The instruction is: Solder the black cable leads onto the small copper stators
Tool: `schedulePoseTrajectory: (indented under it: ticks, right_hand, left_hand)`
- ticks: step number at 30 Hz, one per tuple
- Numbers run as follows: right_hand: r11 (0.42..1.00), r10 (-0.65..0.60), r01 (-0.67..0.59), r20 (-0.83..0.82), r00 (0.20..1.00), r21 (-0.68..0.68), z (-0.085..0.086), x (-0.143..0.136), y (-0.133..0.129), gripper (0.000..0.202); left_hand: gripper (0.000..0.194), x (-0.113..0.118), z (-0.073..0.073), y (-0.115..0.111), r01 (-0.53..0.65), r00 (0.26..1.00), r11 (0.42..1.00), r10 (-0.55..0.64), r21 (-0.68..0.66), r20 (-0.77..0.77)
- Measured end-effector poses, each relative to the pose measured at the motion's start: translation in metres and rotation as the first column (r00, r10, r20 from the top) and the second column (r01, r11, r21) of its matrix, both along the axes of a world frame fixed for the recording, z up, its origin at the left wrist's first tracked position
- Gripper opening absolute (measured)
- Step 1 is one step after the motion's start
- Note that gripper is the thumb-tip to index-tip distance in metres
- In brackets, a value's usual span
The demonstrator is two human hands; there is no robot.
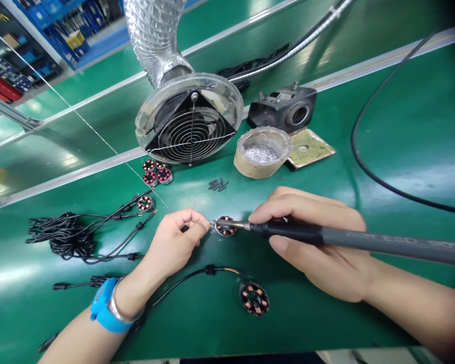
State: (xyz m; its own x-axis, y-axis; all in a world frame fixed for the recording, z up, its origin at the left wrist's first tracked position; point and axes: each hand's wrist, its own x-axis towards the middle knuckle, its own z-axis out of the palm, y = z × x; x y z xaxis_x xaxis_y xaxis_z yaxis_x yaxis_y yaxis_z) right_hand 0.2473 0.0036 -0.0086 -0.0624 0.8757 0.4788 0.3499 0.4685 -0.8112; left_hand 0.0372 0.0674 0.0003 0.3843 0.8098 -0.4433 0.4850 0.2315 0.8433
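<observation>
My right hand grips a soldering iron like a pen, its handle running off to the right. The iron's tip reaches over a small round motor stator with copper windings, at its left edge. On the stator's left side, my left hand pinches a cable whose thin wire ends meet the iron's tip; most of the cable is hidden by the fingers. Below lies another stator, joined to a black cable with coloured wires.
A fume extractor fan hangs behind my hands. Right of it stand a round pot with silvery contents, a yellowish sponge tray and a black iron stand. Black tubing bits, several stators and bundled cables lie around.
</observation>
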Motion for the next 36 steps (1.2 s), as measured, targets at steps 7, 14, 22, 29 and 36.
schedulePoseTrajectory:
  ticks: [7,14,22,29,36]
  right_hand:
    - [1.0,0.011,-0.011,0.01,1.0,0.007,0.003,-0.002,0.0,0.019]
    - [0.994,0.032,-0.028,-0.036,0.999,0.107,0.001,-0.006,-0.001,0.025]
    - [0.99,0.003,-0.001,-0.012,1.0,0.142,0.007,-0.004,0.001,0.024]
    - [0.985,-0.028,0.016,0.071,0.997,0.17,0.014,0.0,0.001,0.024]
    - [0.977,-0.124,0.108,0.076,0.989,0.186,-0.007,-0.019,0.013,0.034]
  left_hand:
    - [0.017,-0.001,-0.002,0.0,0.014,1.0,1.0,-0.014,0.009,-0.002]
    - [0.015,0.001,-0.001,0.0,0.013,1.0,1.0,-0.013,0.009,-0.008]
    - [0.016,0.0,-0.001,0.0,0.016,1.0,1.0,-0.016,0.012,-0.01]
    - [0.015,0.001,0.0,0.001,0.012,1.0,1.0,-0.012,0.01,-0.002]
    - [0.018,-0.002,0.004,0.001,0.093,0.993,0.995,-0.092,-0.017,0.069]
